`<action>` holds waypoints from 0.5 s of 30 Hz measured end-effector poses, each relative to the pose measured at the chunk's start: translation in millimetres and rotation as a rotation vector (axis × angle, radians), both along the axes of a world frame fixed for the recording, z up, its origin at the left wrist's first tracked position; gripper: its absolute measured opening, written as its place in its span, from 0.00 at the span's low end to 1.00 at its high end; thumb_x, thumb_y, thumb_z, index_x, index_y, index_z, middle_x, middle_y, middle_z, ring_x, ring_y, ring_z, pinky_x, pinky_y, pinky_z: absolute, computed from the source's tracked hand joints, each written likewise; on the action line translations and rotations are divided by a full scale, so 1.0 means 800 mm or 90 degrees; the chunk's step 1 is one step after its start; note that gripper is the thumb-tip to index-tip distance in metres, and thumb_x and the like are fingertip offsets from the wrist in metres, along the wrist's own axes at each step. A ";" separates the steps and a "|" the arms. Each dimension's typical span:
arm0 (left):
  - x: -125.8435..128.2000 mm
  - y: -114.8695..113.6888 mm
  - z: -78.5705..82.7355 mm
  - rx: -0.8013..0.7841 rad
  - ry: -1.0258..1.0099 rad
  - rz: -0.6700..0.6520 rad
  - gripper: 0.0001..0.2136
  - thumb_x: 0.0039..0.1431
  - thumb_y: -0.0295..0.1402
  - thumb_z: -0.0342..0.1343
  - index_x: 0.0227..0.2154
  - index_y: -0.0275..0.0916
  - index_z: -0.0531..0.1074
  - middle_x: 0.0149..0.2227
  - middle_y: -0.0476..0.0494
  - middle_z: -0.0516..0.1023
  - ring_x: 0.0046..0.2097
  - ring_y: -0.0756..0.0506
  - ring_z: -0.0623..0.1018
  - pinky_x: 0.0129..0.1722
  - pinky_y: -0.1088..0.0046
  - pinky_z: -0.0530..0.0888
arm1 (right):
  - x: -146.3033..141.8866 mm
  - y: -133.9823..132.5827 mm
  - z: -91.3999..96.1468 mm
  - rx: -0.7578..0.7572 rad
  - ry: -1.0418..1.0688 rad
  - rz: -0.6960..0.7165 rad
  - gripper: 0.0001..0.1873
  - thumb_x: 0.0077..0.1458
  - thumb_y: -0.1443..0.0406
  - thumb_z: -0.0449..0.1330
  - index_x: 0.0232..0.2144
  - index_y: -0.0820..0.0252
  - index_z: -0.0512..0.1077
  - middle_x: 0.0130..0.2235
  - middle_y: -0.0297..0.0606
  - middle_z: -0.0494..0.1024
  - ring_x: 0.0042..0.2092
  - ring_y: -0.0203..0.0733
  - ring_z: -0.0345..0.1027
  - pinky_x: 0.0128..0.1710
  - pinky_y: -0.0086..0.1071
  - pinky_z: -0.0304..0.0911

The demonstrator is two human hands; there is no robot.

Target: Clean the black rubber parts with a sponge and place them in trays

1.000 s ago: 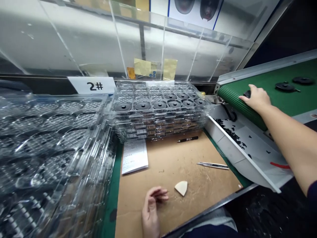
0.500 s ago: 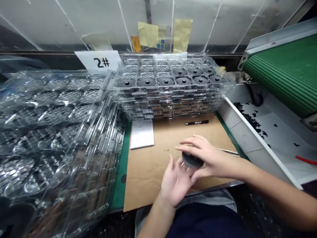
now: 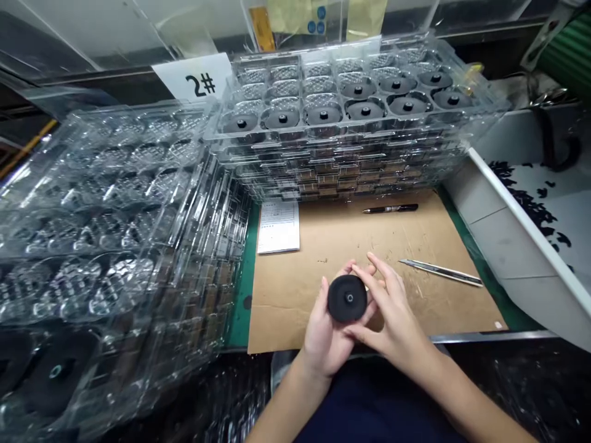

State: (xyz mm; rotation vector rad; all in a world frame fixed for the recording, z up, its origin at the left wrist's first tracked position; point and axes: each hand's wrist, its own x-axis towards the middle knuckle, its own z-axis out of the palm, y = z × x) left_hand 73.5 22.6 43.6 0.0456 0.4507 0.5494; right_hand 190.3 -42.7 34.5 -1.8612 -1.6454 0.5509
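A black round disc-shaped part (image 3: 347, 307) with a small raised hub and a pale ring at its centre faces up between my hands. My left hand (image 3: 325, 335) cups it from below, the thumb along its left edge. On the other side, my right hand (image 3: 392, 314) spans the disc with finger and thumb at its upper and lower right rim. The remaining right fingers are spread apart. Below the hands lies a brown cardboard sheet (image 3: 286, 307). A slim craft knife (image 3: 441, 271) rests on it to the right.
Clear plastic trays (image 3: 341, 147) are stacked at the back, with several black discs in the top one. Another tray stack (image 3: 152, 215) stands left. A white bin (image 3: 503, 240) with small black pieces is at right. A pen (image 3: 390, 208) and a paper pad (image 3: 279, 231) lie on the cardboard.
The disc has turned from a tilted position under my right hand to face up, resting in my left hand. My view has tipped downward, and the craft knife shows in full.
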 end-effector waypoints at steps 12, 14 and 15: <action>-0.002 -0.003 -0.003 -0.029 -0.025 0.006 0.23 0.65 0.44 0.38 0.56 0.38 0.62 0.55 0.34 0.67 0.57 0.41 0.67 0.56 0.61 0.62 | 0.012 0.011 0.008 0.027 -0.029 0.093 0.36 0.50 0.56 0.61 0.58 0.56 0.54 0.63 0.41 0.45 0.63 0.47 0.38 0.61 0.43 0.48; -0.006 -0.003 -0.005 0.012 0.000 0.003 0.22 0.65 0.43 0.38 0.55 0.38 0.63 0.55 0.36 0.67 0.55 0.42 0.68 0.54 0.64 0.64 | 0.014 0.012 0.010 0.031 -0.021 0.101 0.35 0.50 0.57 0.61 0.57 0.56 0.55 0.63 0.40 0.46 0.63 0.46 0.39 0.61 0.43 0.47; -0.010 -0.002 -0.006 0.042 0.017 -0.005 0.21 0.65 0.43 0.38 0.54 0.38 0.64 0.54 0.37 0.68 0.54 0.43 0.70 0.53 0.65 0.65 | 0.017 0.014 0.013 0.029 -0.012 0.115 0.34 0.49 0.57 0.61 0.56 0.55 0.56 0.62 0.40 0.47 0.63 0.45 0.40 0.61 0.42 0.47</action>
